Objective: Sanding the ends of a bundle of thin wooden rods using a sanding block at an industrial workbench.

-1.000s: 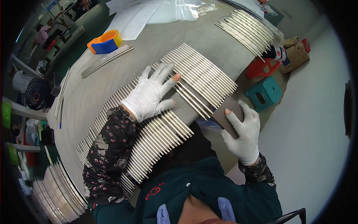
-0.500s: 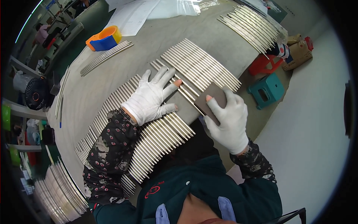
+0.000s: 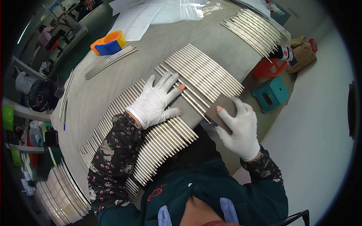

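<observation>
My left hand [image 3: 154, 102], in a white glove with bare thumb and index tips, lies flat with its fingers spread. Its fingertips rest on a few loose metal rods [image 3: 196, 102], while the palm and thumb lie over a wide row of rods [image 3: 164, 143] along the near side. Gripped in my gloved right hand [image 3: 241, 132] is a flat brown-grey block [image 3: 225, 104], which looks like a sanding block. It sits at the right ends of the loose rods and hides part of them. Beyond these lies another row of rods [image 3: 203, 69], side by side.
A tape roll in an orange and blue holder [image 3: 109, 43] stands at the far left beside a small rod bundle [image 3: 111, 62]. More rods [image 3: 253, 34] lie far right. Papers [image 3: 137, 22] cover the back edge. Teal [image 3: 270, 92] and red [image 3: 269, 68] stools stand off the table's right.
My right hand and the block have slid right and toward me, along the loose rods to their ends. The left hand stays pressed on the rods. The whole view has shifted slightly.
</observation>
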The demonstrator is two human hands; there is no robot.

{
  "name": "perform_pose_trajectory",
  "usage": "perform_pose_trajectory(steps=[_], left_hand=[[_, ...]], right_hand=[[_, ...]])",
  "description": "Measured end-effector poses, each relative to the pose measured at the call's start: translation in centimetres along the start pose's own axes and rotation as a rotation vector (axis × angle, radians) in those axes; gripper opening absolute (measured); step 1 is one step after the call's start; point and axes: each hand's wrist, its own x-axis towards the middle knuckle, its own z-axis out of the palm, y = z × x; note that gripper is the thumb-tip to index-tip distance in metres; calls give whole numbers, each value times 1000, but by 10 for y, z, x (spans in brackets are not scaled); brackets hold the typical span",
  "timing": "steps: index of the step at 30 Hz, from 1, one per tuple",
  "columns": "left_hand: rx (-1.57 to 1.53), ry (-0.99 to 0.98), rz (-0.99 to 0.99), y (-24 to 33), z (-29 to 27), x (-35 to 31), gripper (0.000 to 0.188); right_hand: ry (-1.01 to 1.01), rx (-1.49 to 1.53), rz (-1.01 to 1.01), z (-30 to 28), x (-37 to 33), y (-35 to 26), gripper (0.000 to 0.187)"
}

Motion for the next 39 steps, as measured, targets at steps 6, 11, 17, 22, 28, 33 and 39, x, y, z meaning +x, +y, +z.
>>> perform_pose_trajectory(steps=[6, 11, 17, 22, 28, 33, 39], left_hand=[[37, -54, 7, -1, -3, 5, 71], [88, -77, -12, 4, -2, 22, 75], [132, -79, -33, 12, -2, 43, 75], [99, 3, -28, 15, 2, 40, 75], [94, -63, -45, 15, -3, 27, 77], [68, -87, -70, 17, -5, 23, 78], [71, -64, -66, 18, -4, 26, 77]], right_hand=[[114, -49, 117, -23, -40, 26, 49], [94, -55, 146, -14, -45, 29, 53], [72, -17, 174, -8, -51, 30, 53], [47, -7, 183, -7, -52, 33, 53], [71, 26, 178, -4, -51, 35, 52], [117, 50, 152, -6, -46, 32, 54], [118, 22, 140, -3, -36, 28, 55]])
